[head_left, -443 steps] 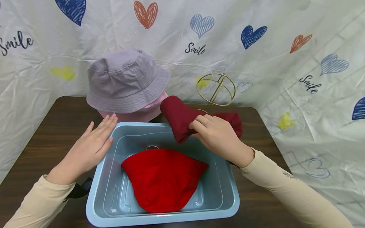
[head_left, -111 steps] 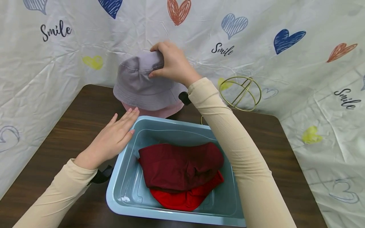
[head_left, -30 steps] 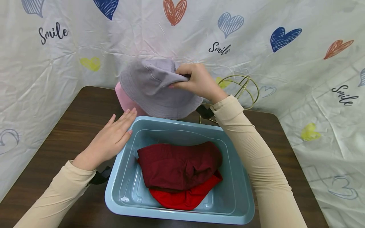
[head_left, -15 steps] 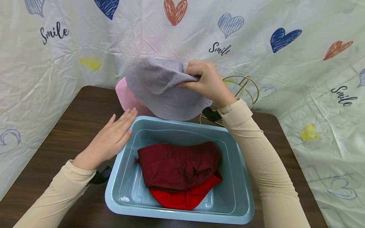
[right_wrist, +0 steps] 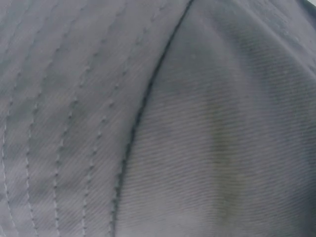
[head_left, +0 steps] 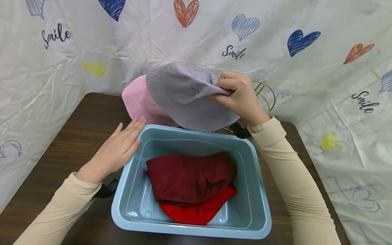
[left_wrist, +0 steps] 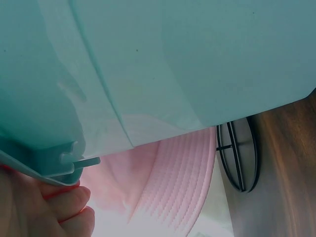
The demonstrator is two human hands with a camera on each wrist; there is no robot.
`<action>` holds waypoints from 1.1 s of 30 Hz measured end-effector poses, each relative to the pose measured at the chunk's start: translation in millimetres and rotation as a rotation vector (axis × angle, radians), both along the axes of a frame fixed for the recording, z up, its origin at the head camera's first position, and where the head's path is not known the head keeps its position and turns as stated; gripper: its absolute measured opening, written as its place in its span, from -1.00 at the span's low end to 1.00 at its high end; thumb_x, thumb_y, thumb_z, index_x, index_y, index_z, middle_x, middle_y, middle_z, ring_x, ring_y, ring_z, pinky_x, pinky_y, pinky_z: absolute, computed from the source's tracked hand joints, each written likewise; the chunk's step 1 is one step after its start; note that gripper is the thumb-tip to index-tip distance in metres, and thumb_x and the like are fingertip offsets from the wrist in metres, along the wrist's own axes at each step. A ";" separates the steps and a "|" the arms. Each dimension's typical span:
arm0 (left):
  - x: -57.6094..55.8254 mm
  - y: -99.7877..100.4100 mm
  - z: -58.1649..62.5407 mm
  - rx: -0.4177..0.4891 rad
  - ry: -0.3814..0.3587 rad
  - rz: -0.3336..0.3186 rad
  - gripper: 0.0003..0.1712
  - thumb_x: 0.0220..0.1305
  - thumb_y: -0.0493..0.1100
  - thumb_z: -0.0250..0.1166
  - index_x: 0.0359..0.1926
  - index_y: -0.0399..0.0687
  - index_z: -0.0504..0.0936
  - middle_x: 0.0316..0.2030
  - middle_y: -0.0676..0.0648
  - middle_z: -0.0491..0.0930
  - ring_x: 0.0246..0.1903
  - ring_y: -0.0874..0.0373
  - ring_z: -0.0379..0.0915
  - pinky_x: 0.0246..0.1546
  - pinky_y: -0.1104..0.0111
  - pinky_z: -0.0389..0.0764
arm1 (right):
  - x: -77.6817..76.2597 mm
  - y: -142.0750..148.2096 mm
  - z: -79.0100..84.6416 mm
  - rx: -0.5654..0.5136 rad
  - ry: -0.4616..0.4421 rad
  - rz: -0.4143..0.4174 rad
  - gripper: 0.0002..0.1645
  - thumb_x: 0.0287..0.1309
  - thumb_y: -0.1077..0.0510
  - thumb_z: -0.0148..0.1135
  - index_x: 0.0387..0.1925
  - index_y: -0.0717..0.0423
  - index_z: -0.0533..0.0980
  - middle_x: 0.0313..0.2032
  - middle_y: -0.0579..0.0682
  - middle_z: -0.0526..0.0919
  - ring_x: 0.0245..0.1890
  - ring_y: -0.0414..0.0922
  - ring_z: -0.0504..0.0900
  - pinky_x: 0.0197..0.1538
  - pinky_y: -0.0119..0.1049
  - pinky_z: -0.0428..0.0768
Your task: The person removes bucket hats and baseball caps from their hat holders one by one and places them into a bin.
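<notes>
My right hand (head_left: 240, 97) pinches the crown of a lavender-grey bucket hat (head_left: 190, 98), which is tilted behind the bin's far rim. Its stitched brim and crown fabric (right_wrist: 148, 118) fill the right wrist view. Left of it and partly covered by it is a pink bucket hat (head_left: 142, 102). My left hand (head_left: 114, 149) rests with straight fingers on the left rim of the light blue bin (head_left: 190, 232); fingertips (left_wrist: 74, 212) show at the rim corner in the left wrist view. Inside the bin, a folded dark red hat (head_left: 190, 177) lies over a bright red hat (head_left: 196, 214).
Behind my right hand stands a gold wire stand (head_left: 269, 97), mostly hidden. The bin sits on a dark wood table (head_left: 88, 126). A white cloth (head_left: 269, 20) printed with hearts and "Smile" hangs behind it.
Earlier my right hand held the dark red hat, which is now in the bin. The lavender-grey hat has come off the pink one, moving right. My left hand stays at the rim.
</notes>
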State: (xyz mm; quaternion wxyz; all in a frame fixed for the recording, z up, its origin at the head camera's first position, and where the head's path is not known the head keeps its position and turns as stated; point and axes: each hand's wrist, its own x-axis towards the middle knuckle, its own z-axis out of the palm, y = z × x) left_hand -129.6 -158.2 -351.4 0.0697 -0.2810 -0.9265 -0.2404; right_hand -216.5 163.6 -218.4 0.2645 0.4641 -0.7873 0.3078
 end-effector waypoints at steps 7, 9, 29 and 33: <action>0.2 1.2 0.3 -0.008 -0.018 0.001 -0.35 0.41 -0.13 -0.04 0.42 -0.28 0.05 0.40 -0.24 0.07 0.39 -0.15 -0.08 0.30 -0.15 -0.10 | 6.1 11.4 -0.9 -0.004 0.042 -0.048 -0.68 -0.24 0.35 0.52 -0.74 0.16 0.48 -0.65 -0.04 0.36 -0.60 -0.27 0.26 -0.49 -0.48 0.19; 0.2 1.0 0.0 -0.010 -0.021 0.000 -0.35 0.41 -0.13 -0.04 0.42 -0.28 0.05 0.40 -0.24 0.06 0.39 -0.14 -0.08 0.31 -0.14 -0.11 | 7.0 13.6 -1.7 -0.015 0.051 -0.059 -0.69 -0.26 0.36 0.53 -0.74 0.17 0.49 -0.66 -0.04 0.35 -0.61 -0.28 0.25 -0.50 -0.48 0.18; -0.1 0.5 -0.4 0.002 -0.013 -0.002 -0.34 0.40 -0.14 -0.03 0.42 -0.29 0.04 0.40 -0.24 0.05 0.39 -0.15 -0.09 0.31 -0.15 -0.12 | 31.2 10.2 -27.2 0.156 -0.080 0.107 -0.77 -0.25 0.31 0.53 -0.61 0.07 0.57 -0.58 -0.13 0.38 -0.63 -0.26 0.25 -0.53 -0.49 0.18; 0.1 0.6 -0.4 0.006 -0.006 -0.006 -0.35 0.40 -0.15 -0.03 0.42 -0.30 0.06 0.40 -0.24 0.05 0.39 -0.16 -0.09 0.31 -0.15 -0.11 | 33.9 11.2 -36.6 0.163 -0.184 0.192 -0.76 -0.21 0.33 0.50 -0.60 0.03 0.55 -0.61 -0.15 0.33 -0.62 -0.26 0.22 -0.53 -0.47 0.19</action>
